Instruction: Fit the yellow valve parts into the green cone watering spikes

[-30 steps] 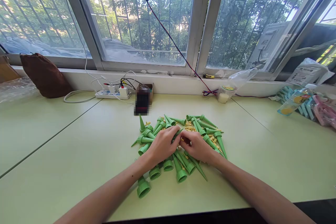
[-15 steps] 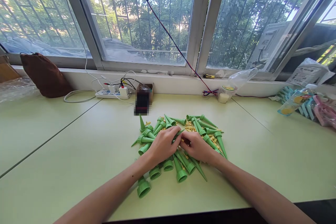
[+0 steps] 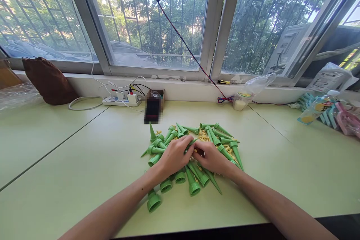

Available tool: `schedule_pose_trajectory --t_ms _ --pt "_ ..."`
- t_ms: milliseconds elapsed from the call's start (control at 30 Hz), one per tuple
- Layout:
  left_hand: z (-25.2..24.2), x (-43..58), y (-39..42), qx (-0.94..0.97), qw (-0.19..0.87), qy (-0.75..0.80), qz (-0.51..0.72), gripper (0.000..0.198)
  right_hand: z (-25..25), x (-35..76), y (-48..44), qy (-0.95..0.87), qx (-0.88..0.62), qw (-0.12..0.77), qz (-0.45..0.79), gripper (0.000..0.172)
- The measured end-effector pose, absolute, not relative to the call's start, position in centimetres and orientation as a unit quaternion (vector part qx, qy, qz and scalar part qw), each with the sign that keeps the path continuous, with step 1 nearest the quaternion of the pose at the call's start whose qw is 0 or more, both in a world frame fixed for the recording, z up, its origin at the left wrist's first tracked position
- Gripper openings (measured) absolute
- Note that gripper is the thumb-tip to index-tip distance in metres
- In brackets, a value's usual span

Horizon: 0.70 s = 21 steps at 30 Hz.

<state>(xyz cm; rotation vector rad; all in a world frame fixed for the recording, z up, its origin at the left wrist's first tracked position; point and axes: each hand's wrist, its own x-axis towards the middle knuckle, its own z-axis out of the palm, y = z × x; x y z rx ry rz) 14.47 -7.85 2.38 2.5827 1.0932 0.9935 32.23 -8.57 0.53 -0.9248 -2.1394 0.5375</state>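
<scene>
My left hand (image 3: pixel 177 153) is closed around a green plastic watering spike (image 3: pixel 193 141), whose pointed tip shows above the fingers. Most of that spike is hidden by the hand. Right beside it, my right hand (image 3: pixel 210 155) pinches a small yellow plastic piece (image 3: pixel 195 150) against or close to the spike; whether they touch, I cannot tell. Around both hands lie many loose green spikes, among them one with its open round end toward me (image 3: pixel 194 187) and one standing upright (image 3: pixel 152 133). Small yellow pieces (image 3: pixel 204 135) are heaped behind my right hand.
On the pale green table (image 3: pixel 84 172), a power strip (image 3: pixel 120 101) and a small box (image 3: pixel 158 99) stand near the window sill. A brown bag (image 3: pixel 49 80) sits at the left. A plastic-wrapped cup (image 3: pixel 240 101) and a bottle (image 3: pixel 317 108) are at the right.
</scene>
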Motion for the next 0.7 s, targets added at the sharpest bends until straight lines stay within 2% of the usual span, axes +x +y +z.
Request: schedule_pose_trajectory --t_ms 700 --pt "2.4 14.46 -7.88 0.863 0.089 0.368 0.333 0.013 0.35 32.27 -8.47 -0.832 -0.362 0.369 0.201 0.021"
